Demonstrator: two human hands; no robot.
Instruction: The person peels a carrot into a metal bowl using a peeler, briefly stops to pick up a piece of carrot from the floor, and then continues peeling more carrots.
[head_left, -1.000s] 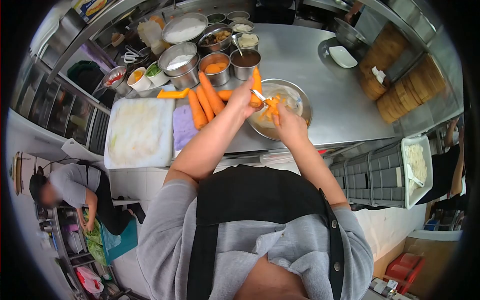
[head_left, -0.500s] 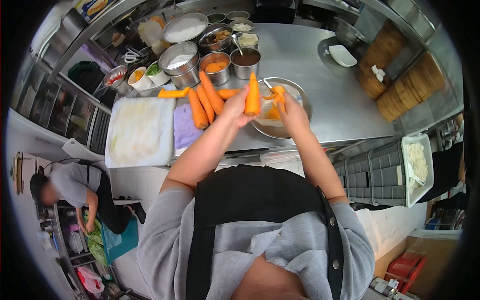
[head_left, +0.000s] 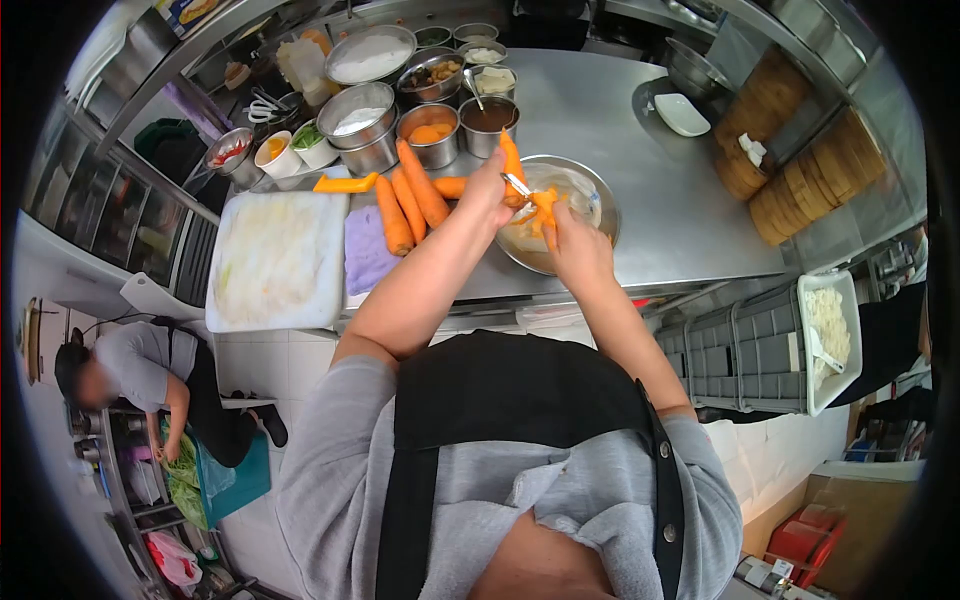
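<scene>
Fingers of my left hand point(head_left: 485, 192) are wrapped round a carrot point(head_left: 511, 155) that points away from me. My right hand point(head_left: 575, 238) holds a peeler point(head_left: 516, 184), its metal head against the carrot's side. Orange peel hangs around the peeler's handle and hides part of it. Below both hands is a round metal bowl point(head_left: 612, 215) with a clear liner and some peel inside. Several whole carrots point(head_left: 422, 182) lie to the left, partly on a purple cloth point(head_left: 370, 252). An orange-yellow tool or strip point(head_left: 346, 184) rests at the top edge of a white cutting board point(head_left: 275, 262).
Metal containers of food point(head_left: 430, 135) crowd the counter's back left. A white dish point(head_left: 682, 115) and bamboo steamers point(head_left: 820, 180) stand at the right. Below them is a grey crate point(head_left: 740, 355) beside a white tub point(head_left: 853, 360). Another person point(head_left: 150, 365) bends over greens at lower left.
My right hand has moved left and slightly down, bringing the peeler from above the bowl onto the carrot. The carrot has tilted a little in my left hand.
</scene>
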